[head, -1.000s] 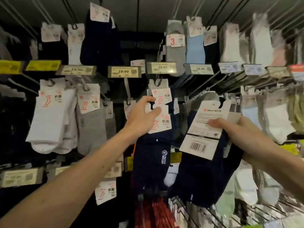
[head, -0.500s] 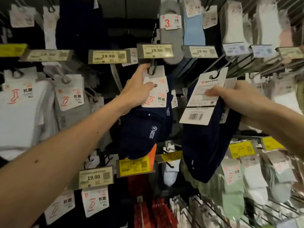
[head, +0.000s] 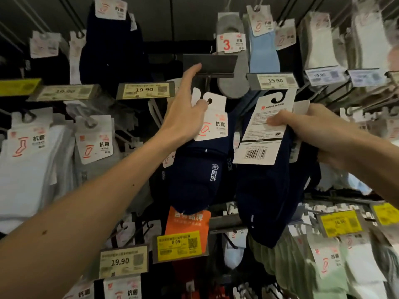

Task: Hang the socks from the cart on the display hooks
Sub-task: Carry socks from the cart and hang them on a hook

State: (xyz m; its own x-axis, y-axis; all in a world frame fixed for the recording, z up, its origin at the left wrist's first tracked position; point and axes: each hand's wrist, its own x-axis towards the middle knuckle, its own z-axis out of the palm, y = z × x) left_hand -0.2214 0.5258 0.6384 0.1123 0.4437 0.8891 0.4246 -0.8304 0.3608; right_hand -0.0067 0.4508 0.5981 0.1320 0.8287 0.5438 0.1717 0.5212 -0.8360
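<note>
Navy sock pack pinched in left hand, forefinger propping the price flap: slide its card hole straight onto the hook; right hand grips spare packs

We see the centre navy socks with white lettering and a white header card printed with a red foot outline. The right navy socks have a white back card with a black barcode. Below centre are an orange tag and a yellow price label. At upper centre are a light blue sock and a grey sock. White socks are at the left and pale green socks at the lower right.
</note>
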